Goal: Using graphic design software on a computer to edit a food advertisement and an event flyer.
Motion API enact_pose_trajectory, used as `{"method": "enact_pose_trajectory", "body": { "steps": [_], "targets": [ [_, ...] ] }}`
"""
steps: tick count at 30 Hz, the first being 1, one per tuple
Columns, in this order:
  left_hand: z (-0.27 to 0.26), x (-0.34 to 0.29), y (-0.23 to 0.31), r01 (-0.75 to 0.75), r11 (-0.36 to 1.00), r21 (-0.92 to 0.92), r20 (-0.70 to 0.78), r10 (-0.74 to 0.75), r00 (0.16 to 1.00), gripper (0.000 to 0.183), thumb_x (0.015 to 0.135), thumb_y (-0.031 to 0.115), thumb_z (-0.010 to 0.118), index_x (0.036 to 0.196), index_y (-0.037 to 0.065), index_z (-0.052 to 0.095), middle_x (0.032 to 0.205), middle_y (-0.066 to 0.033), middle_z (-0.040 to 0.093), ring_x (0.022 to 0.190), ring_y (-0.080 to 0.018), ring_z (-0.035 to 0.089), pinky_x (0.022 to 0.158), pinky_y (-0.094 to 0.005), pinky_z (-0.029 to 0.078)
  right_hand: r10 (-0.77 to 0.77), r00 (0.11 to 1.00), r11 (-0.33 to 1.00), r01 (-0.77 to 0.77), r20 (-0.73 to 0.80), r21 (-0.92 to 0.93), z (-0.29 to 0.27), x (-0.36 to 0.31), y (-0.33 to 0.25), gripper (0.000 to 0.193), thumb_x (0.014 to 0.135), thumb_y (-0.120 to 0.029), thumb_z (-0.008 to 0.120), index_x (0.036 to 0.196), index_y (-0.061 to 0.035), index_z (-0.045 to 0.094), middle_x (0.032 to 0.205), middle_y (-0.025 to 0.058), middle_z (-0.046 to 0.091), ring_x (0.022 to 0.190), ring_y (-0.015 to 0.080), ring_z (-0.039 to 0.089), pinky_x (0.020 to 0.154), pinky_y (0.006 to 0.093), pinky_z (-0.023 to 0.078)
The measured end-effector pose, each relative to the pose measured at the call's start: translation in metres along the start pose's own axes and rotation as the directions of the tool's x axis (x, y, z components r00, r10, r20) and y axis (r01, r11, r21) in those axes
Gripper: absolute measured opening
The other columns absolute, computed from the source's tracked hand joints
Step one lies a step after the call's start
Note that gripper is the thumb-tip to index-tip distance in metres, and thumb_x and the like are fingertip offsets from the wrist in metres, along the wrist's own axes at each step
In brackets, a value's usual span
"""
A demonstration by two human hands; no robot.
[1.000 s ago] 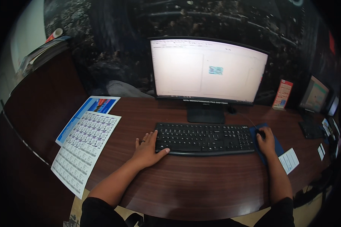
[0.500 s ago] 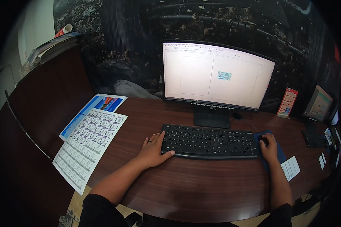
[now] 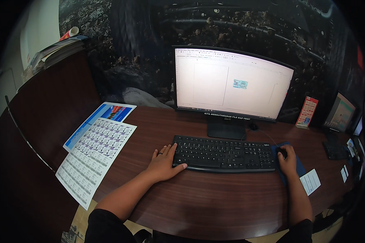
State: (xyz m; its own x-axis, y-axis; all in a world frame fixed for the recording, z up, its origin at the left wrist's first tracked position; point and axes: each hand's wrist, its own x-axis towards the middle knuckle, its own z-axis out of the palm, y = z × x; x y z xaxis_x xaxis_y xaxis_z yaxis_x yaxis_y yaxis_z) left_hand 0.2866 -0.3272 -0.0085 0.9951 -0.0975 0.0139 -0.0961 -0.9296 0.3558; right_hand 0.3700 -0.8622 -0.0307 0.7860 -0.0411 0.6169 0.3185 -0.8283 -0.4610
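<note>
My left hand (image 3: 163, 164) rests at the left end of a black keyboard (image 3: 225, 154), its fingers stretched along the side and its thumb at the front edge. A dark ring is on one finger. To the right of the keyboard, my right hand (image 3: 287, 160) is wrapped over a black computer mouse (image 3: 281, 152) on a blue mouse pad (image 3: 300, 167). Behind the keyboard stands a monitor (image 3: 209, 87) with a mostly white program window. A small bluish-green card picture (image 3: 240, 84) shows on the screen beside a blank page outline.
Printed sheets (image 3: 95, 156) lie on the brown desk (image 3: 182, 202) at the left. Stacked papers (image 3: 54, 54) top a partition. A white card (image 3: 311, 181) lies beside my right forearm. Farther right are a red desk calendar (image 3: 307, 112) and another monitor (image 3: 340, 113).
The whole view has shifted very slightly, so the desk and monitor sit a little lower. Both hands keep their places, and the screen looks the same.
</note>
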Motion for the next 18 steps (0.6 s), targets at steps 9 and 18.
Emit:
{"method": "enact_pose_trajectory", "body": {
  "steps": [9, 18],
  "targets": [
    [0.004, 0.004, -0.004, 0.025, 0.999, -0.02, -0.013, -0.025, 1.0, 0.116, 0.087, 0.076, 0.06, 0.164, 0.0, 0.018, 0.165, -0.0316, 0.028, 0.157, -0.0412, 0.022, 0.126, -0.0607, 0.009, -0.01, 0.999, 0.999, 0.011, 0.037, -0.039, 0.002, -0.001, 0.002, 0.027, 0.084, -0.007, 0.073, 0.11, -0.0031, 0.068, 0.127, 0.02, 0.064, 0.119, 0.04, 0.063, 0.1, 0.0437, 0.051],
    [0.006, 0.005, -0.007, -0.022, 0.999, -0.035, -0.021, 0.021, 1.0, 0.115, 0.089, 0.074, 0.06, 0.163, -0.002, 0.017, 0.164, -0.0336, 0.027, 0.157, -0.0433, 0.021, 0.127, -0.0584, 0.01, -0.005, 0.999, 1.0, 0.005, 0.034, -0.008, -0.001, 0.0, -0.005, 0.026, 0.084, -0.006, 0.073, 0.109, -0.0011, 0.068, 0.123, 0.0199, 0.065, 0.118, 0.0402, 0.063, 0.101, 0.0436, 0.051]
  ]
}}
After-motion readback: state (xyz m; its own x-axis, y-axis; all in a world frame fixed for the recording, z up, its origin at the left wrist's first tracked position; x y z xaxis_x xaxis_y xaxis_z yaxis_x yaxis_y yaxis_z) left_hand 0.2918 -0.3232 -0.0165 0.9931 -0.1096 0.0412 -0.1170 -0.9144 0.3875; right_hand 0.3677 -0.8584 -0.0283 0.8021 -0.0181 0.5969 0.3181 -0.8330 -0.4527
